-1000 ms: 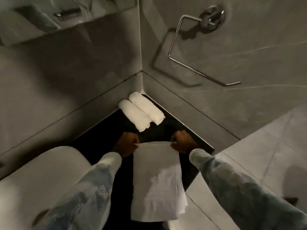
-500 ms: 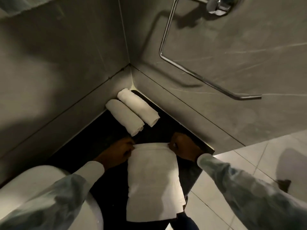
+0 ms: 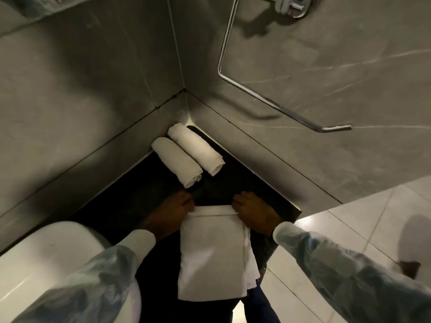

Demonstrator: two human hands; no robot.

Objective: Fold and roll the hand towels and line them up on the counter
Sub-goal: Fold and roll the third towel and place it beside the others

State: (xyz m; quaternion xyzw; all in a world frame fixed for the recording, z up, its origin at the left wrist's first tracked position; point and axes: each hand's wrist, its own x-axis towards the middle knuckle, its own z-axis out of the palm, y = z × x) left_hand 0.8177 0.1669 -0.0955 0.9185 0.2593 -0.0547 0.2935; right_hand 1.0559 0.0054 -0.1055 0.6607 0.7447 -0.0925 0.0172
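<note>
A folded white hand towel (image 3: pixel 212 252) lies lengthwise on the black counter (image 3: pixel 130 206), its near end hanging over the counter's front edge. Its far end is turned over into a narrow first roll (image 3: pixel 213 210). My left hand (image 3: pixel 177 206) grips the left end of that roll and my right hand (image 3: pixel 251 210) grips the right end. Two rolled white towels sit side by side in the far corner: the left roll (image 3: pixel 176 165) and the right roll (image 3: pixel 196 149), both touching each other.
Grey tiled walls meet at the corner behind the rolls. A chrome towel ring (image 3: pixel 268 94) hangs on the right wall. A white basin (image 3: pixel 53 259) stands at the lower left. Pale floor tiles (image 3: pixel 349 224) lie to the right of the counter.
The towel's far edge, flat before, is now turned over into a narrow roll under both hands. The view has tilted down and closer to the corner.
</note>
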